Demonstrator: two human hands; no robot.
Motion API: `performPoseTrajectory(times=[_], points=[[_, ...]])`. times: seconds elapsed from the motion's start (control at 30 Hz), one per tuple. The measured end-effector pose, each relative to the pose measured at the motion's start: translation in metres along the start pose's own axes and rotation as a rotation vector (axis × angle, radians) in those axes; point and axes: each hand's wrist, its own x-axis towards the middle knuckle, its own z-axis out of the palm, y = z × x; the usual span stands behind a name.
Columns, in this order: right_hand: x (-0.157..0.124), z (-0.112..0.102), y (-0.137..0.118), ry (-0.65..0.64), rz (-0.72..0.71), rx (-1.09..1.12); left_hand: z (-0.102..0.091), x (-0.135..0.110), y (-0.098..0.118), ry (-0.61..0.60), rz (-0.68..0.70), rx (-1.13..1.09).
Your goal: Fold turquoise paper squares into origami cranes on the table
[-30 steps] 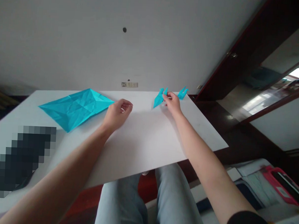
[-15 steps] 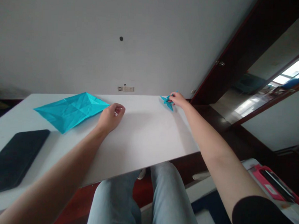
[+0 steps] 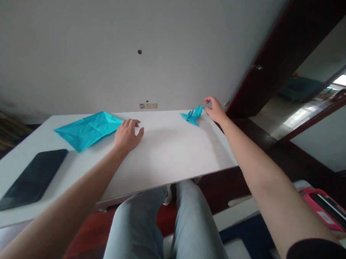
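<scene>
Hands first: how did they look?

Both were open. The left hand [image 3: 127, 136] rested on the desk [image 3: 172, 156], with its fingers spread a little. The right hand [image 3: 216, 110] was up by the far edge, with its fingers a bit curled, and it held nothing.

Where was the paper bird?

The blue paper crane [image 3: 192, 116] sat at the far edge of the desk, right of the middle, just beside the right hand. A creased sheet of blue paper [image 3: 88, 130] lay at the upper left, just beside the left hand.

How would the crane feel to pick up?

I think it would be very light and soft, and easy to crush. It would be best to pinch its body gently, not its thin points.

Could you read any words?

No. A black tablet [image 3: 30, 180] lay at the lower left and a pink case [image 3: 327, 208] at the lower right, but I could read no writing.
</scene>
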Motion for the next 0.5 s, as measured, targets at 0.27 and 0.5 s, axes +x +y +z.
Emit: performPoseTrajectory(times=[0.27,0.5], points=[[-0.069,-0.031,-0.023,-0.328,-0.163,-0.363,-0.024,-0.031,0.022,-0.004,-0.014,0.154],[-0.099,-0.058,-0.007,-0.434,-0.208,-0.537,-0.081,-0.073,-0.016,-0.057,-0.151,0.328]])
